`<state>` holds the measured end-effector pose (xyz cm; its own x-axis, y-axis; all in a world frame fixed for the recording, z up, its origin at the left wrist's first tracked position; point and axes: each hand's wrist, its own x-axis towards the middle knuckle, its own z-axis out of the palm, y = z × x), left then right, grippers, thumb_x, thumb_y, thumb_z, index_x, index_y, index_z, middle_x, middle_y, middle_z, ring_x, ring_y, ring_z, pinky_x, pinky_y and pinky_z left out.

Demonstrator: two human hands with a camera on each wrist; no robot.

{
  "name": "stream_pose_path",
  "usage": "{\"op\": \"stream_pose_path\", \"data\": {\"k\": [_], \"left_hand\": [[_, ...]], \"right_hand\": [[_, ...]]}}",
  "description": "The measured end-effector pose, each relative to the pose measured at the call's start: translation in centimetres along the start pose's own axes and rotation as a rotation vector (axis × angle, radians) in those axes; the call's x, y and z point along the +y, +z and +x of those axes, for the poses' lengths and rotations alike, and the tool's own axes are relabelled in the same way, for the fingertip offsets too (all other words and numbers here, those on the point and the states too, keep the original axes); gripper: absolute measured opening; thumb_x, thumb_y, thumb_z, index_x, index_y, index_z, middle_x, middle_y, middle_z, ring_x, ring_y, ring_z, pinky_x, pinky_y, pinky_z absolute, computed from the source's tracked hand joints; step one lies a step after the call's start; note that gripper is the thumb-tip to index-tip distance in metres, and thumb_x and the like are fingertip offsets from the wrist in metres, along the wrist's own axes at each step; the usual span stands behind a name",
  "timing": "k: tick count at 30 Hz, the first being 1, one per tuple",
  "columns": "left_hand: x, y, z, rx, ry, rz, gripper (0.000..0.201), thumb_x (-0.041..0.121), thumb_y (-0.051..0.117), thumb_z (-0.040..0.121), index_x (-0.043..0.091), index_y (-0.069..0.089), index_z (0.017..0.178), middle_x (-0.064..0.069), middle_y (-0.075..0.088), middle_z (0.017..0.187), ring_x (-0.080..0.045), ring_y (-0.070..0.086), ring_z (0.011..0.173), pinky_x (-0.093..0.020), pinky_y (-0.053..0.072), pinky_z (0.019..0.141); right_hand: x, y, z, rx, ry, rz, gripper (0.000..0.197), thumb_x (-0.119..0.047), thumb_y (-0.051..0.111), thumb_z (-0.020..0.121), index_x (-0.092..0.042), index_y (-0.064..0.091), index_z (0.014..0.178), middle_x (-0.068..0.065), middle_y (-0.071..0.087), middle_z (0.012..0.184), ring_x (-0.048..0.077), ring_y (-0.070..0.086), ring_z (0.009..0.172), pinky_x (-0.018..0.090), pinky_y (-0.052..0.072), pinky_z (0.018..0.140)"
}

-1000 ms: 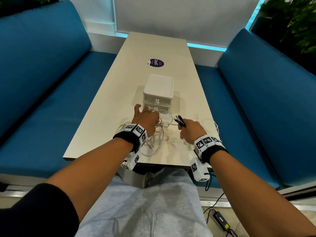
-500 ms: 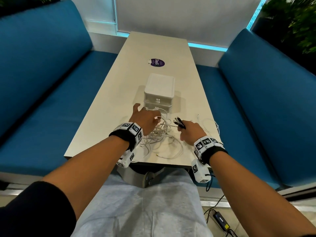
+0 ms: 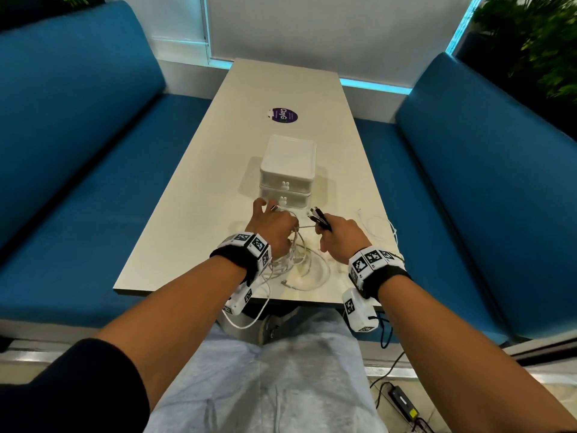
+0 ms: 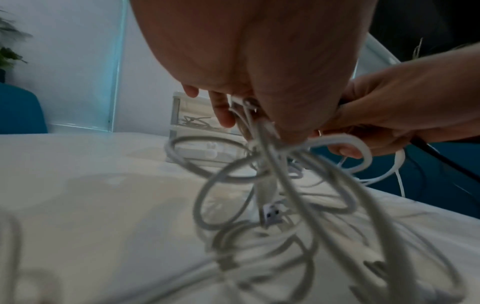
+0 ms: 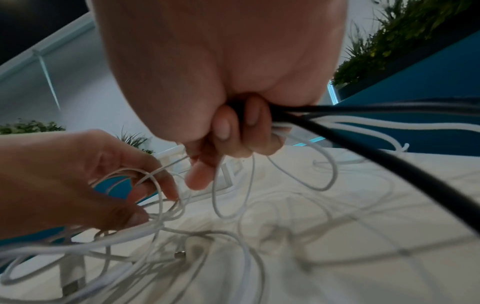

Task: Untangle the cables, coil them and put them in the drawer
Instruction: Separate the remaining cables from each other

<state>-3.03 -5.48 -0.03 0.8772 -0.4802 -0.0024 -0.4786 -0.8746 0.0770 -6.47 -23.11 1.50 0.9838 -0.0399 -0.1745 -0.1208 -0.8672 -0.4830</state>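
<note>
A tangle of white cables (image 3: 296, 264) lies on the near end of the table (image 3: 199, 195), and one loop hangs over the front edge. My left hand (image 3: 274, 226) grips a bunch of the white cables (image 4: 265, 148) with curled fingers, lifted above the table. My right hand (image 3: 334, 234) holds a black cable (image 5: 376, 162), whose plug ends (image 3: 317, 217) stick out past the knuckles, along with some white strands. A white two-drawer box (image 3: 287, 176) stands just beyond both hands, its drawers shut.
Blue benches (image 3: 78, 170) flank the table on both sides. A purple sticker (image 3: 284, 115) lies farther up the table. A thin white cable (image 3: 379, 228) lies by the right edge. A black power adapter (image 3: 402, 401) sits on the floor at lower right.
My left hand has lifted the white bundle and drawn it nearer, and loops now trail over the table's front edge. The right hand has stayed almost still with the black cable.
</note>
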Motion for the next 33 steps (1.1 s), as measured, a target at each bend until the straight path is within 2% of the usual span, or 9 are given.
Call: {"op": "stream_pose_path", "data": {"k": [4, 8, 11, 15, 20, 23, 27, 30, 33], "left_hand": [[-0.9, 0.0, -0.5, -0.048, 0.039, -0.086, 0.058, 0.004, 0.060, 0.077, 0.034, 0.053, 0.127, 0.007, 0.047, 0.133, -0.026, 0.024, 0.137, -0.045, 0.013, 0.110], [-3.8, -0.4, -0.9, -0.021, 0.025, -0.167, 0.053, 0.015, 0.066, 0.077, 0.036, 0.051, 0.123, 0.014, 0.058, 0.120, -0.017, 0.040, 0.126, -0.043, 0.010, 0.113], [-4.5, -0.8, -0.9, -0.033, 0.000, -0.156, 0.059, 0.001, 0.056, 0.074, 0.035, 0.054, 0.122, 0.016, 0.053, 0.108, -0.016, 0.046, 0.120, -0.040, 0.012, 0.112], [-4.2, 0.0, -0.7, 0.053, 0.021, -0.033, 0.076, -0.006, 0.053, 0.071, 0.035, 0.047, 0.134, 0.011, 0.056, 0.131, -0.017, 0.042, 0.129, -0.043, 0.009, 0.114], [-3.5, 0.0, -0.4, 0.190, -0.038, 0.092, 0.053, 0.007, 0.065, 0.074, 0.026, 0.048, 0.120, 0.005, 0.058, 0.125, -0.024, 0.044, 0.125, -0.043, 0.015, 0.109], [-3.0, -0.4, -0.6, 0.228, -0.067, 0.287, 0.049, 0.024, 0.074, 0.072, 0.025, 0.055, 0.117, 0.005, 0.063, 0.115, -0.032, 0.048, 0.122, -0.052, 0.014, 0.109], [-2.3, -0.7, -0.8, 0.234, -0.130, 0.296, 0.041, 0.053, 0.048, 0.084, 0.029, 0.065, 0.113, 0.010, 0.067, 0.115, -0.028, 0.040, 0.128, -0.056, 0.007, 0.111], [-1.3, -1.0, -0.9, 0.279, -0.168, 0.242, 0.050, 0.046, 0.026, 0.086, 0.027, 0.071, 0.100, 0.011, 0.069, 0.107, -0.028, 0.041, 0.128, -0.057, 0.007, 0.112], [-0.5, -1.9, -1.3, 0.274, -0.125, 0.337, 0.033, 0.035, 0.042, 0.089, 0.025, 0.071, 0.103, 0.008, 0.062, 0.120, -0.029, 0.039, 0.125, -0.054, 0.015, 0.108]], "right_hand": [[0.5, -0.3, 0.0, 0.063, 0.072, -0.079, 0.013, -0.019, 0.048, 0.088, -0.025, 0.059, 0.092, 0.009, 0.065, 0.091, 0.032, 0.063, 0.081, 0.040, 0.055, 0.074], [2.6, -1.2, 0.1, 0.100, 0.197, -0.122, 0.018, -0.022, 0.049, 0.092, -0.020, 0.061, 0.105, 0.011, 0.063, 0.099, 0.033, 0.062, 0.086, 0.041, 0.055, 0.079], [3.2, -1.2, 0.2, 0.101, 0.236, -0.153, 0.019, -0.023, 0.047, 0.093, -0.021, 0.061, 0.106, 0.010, 0.061, 0.100, 0.032, 0.061, 0.084, 0.038, 0.054, 0.077], [2.9, -0.8, 0.3, 0.093, 0.260, -0.172, 0.018, -0.023, 0.050, 0.093, -0.019, 0.060, 0.108, 0.009, 0.058, 0.099, 0.032, 0.060, 0.087, 0.039, 0.053, 0.079], [2.9, -0.4, 0.3, 0.091, 0.245, -0.140, 0.018, -0.019, 0.056, 0.090, -0.017, 0.060, 0.107, 0.013, 0.061, 0.103, 0.034, 0.062, 0.089, 0.041, 0.055, 0.080], [2.7, -0.3, 0.3, 0.094, 0.225, -0.116, 0.018, -0.017, 0.055, 0.090, -0.017, 0.061, 0.107, 0.013, 0.062, 0.102, 0.034, 0.062, 0.088, 0.040, 0.055, 0.080], [2.2, -0.3, 0.4, 0.103, 0.217, -0.100, 0.019, -0.018, 0.054, 0.091, -0.017, 0.061, 0.108, 0.013, 0.061, 0.102, 0.034, 0.062, 0.088, 0.041, 0.055, 0.081], [2.2, -0.2, 0.4, 0.096, 0.214, -0.102, 0.019, -0.019, 0.054, 0.091, -0.017, 0.061, 0.109, 0.015, 0.060, 0.104, 0.036, 0.062, 0.090, 0.043, 0.055, 0.082], [2.0, -0.2, 0.3, 0.096, 0.207, -0.099, 0.019, -0.020, 0.054, 0.091, -0.017, 0.061, 0.109, 0.015, 0.061, 0.104, 0.036, 0.062, 0.089, 0.044, 0.055, 0.082]]}}
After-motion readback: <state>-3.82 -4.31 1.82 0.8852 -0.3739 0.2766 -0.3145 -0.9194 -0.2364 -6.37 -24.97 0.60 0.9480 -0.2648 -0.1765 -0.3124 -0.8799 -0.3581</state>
